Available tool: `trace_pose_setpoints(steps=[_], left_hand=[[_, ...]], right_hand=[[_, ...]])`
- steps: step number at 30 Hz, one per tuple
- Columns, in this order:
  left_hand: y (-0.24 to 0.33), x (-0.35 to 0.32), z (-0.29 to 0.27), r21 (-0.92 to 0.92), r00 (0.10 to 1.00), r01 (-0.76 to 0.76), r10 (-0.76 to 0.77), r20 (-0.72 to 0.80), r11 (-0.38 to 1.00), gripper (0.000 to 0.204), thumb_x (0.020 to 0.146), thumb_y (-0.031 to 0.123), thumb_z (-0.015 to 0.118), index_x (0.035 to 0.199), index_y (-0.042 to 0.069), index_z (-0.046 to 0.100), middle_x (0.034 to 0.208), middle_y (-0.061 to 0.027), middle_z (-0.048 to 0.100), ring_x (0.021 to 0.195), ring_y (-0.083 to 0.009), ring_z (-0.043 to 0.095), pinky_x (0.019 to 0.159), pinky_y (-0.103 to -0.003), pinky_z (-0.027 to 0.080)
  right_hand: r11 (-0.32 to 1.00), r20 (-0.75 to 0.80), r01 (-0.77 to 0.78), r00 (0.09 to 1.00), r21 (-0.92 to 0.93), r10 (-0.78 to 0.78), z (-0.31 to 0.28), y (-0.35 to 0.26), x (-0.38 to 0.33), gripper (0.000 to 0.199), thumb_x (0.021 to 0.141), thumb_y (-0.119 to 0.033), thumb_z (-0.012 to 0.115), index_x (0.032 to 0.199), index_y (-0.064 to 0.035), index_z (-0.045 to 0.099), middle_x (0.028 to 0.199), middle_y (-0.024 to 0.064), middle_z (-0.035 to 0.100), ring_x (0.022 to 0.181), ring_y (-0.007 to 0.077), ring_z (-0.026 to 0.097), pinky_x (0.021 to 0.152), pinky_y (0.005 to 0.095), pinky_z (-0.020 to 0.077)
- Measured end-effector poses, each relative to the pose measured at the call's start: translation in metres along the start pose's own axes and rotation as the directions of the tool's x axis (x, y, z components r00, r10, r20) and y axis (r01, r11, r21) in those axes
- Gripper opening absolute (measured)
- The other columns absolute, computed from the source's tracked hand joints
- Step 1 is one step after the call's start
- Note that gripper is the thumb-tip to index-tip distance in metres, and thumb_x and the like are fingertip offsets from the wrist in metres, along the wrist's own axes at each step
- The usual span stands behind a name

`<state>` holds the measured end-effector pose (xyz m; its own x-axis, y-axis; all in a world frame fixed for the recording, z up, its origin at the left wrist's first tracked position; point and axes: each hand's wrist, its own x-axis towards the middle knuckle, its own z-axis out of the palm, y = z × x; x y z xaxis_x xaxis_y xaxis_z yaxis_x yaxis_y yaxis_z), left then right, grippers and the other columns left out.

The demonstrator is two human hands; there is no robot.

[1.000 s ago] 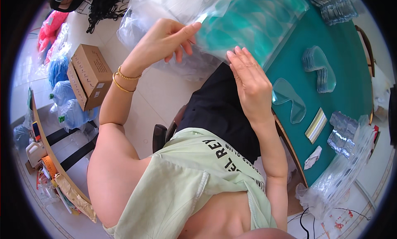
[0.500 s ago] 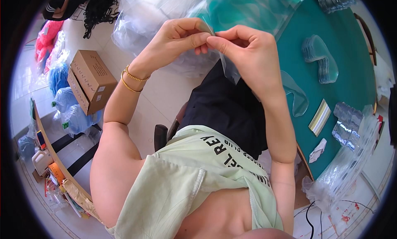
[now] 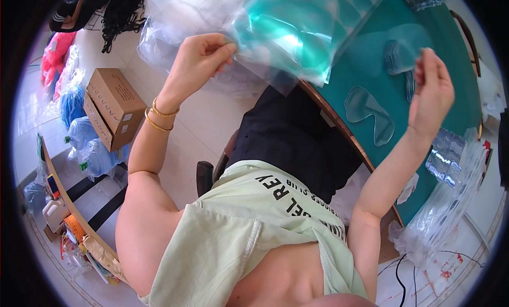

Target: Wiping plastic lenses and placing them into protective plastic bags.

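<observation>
The left hand [image 3: 199,60] pinches the clear film [image 3: 297,36] at far left while the right hand [image 3: 432,92], fingers loosely closed, holds the other edge; better keep it taut above the green table [image 3: 450,68].

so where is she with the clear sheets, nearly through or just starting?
Hard to call, probably midway. Done: a few clear shaped pieces lie flat on the green table. In hand: the left hand pinches the edge of a clear plastic sheet held up over the table, while the right hand is raised apart from it, fingers together. Left: bundles of clear plastic wait at the table's right edge.
</observation>
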<state>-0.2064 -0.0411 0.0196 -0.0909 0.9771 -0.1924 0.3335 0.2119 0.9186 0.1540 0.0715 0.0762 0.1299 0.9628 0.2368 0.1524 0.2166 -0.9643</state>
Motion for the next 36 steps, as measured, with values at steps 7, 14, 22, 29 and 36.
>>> trace_pose_setpoints(steps=[7,14,22,29,36], left_hand=[[0.045,-0.028,0.057,-0.306,0.926,-0.363,0.305,-0.221,0.880,0.041,0.079,0.011,0.086,0.112,0.000,0.063,0.094,-0.0019,0.060,0.081,-0.0105,0.057,0.070,-0.026,0.049],[0.058,-0.034,0.124,-0.797,0.905,-0.128,0.399,0.150,0.590,0.027,0.089,0.008,0.076,0.104,-0.001,0.054,0.095,-0.0126,0.062,0.084,-0.0175,0.059,0.076,-0.030,0.049],[0.047,-0.016,0.153,-0.564,0.702,-0.199,0.518,0.489,0.802,0.009,0.088,-0.001,0.073,0.096,-0.004,0.069,0.098,-0.0132,0.066,0.086,-0.0207,0.066,0.074,-0.030,0.054],[0.052,0.001,0.163,-0.444,0.768,-0.388,0.549,0.329,0.808,0.012,0.089,0.000,0.072,0.100,-0.002,0.075,0.096,-0.0112,0.065,0.079,-0.0155,0.065,0.068,-0.027,0.053],[0.072,0.012,0.179,-0.136,0.881,-0.385,0.407,0.241,0.913,0.019,0.093,-0.004,0.065,0.111,-0.005,0.071,0.092,-0.0088,0.065,0.065,-0.0085,0.061,0.052,-0.018,0.047]], right_hand=[[0.495,0.201,0.739,0.628,-0.458,-0.752,0.027,-0.025,-0.088,0.013,0.083,-0.001,0.081,0.092,-0.0021,0.072,0.083,0.0065,0.070,0.067,0.0145,0.063,0.059,0.0273,0.0512],[0.604,0.275,0.748,0.664,-0.278,-0.696,0.029,0.009,-0.138,0.032,0.079,-0.027,0.082,0.103,-0.0103,0.071,0.087,-0.0021,0.059,0.070,0.0151,0.054,0.064,0.0284,0.0391],[0.982,-0.123,-0.145,0.979,0.120,0.160,-0.080,0.029,-0.180,0.056,0.080,-0.045,0.084,0.097,-0.0005,0.054,0.080,0.0057,0.053,0.066,0.0118,0.047,0.058,0.0254,0.0360],[0.969,-0.091,-0.193,0.974,0.155,0.208,-0.096,0.033,-0.171,0.014,0.096,-0.009,0.066,0.092,0.0020,0.059,0.076,0.0066,0.057,0.059,0.0093,0.047,0.052,0.0215,0.0358],[0.904,-0.235,-0.428,0.877,0.017,0.419,-0.093,0.025,-0.135,0.017,0.097,-0.014,0.068,0.092,0.0017,0.069,0.062,0.0011,0.059,0.050,0.0027,0.045,0.047,0.0176,0.0323]])
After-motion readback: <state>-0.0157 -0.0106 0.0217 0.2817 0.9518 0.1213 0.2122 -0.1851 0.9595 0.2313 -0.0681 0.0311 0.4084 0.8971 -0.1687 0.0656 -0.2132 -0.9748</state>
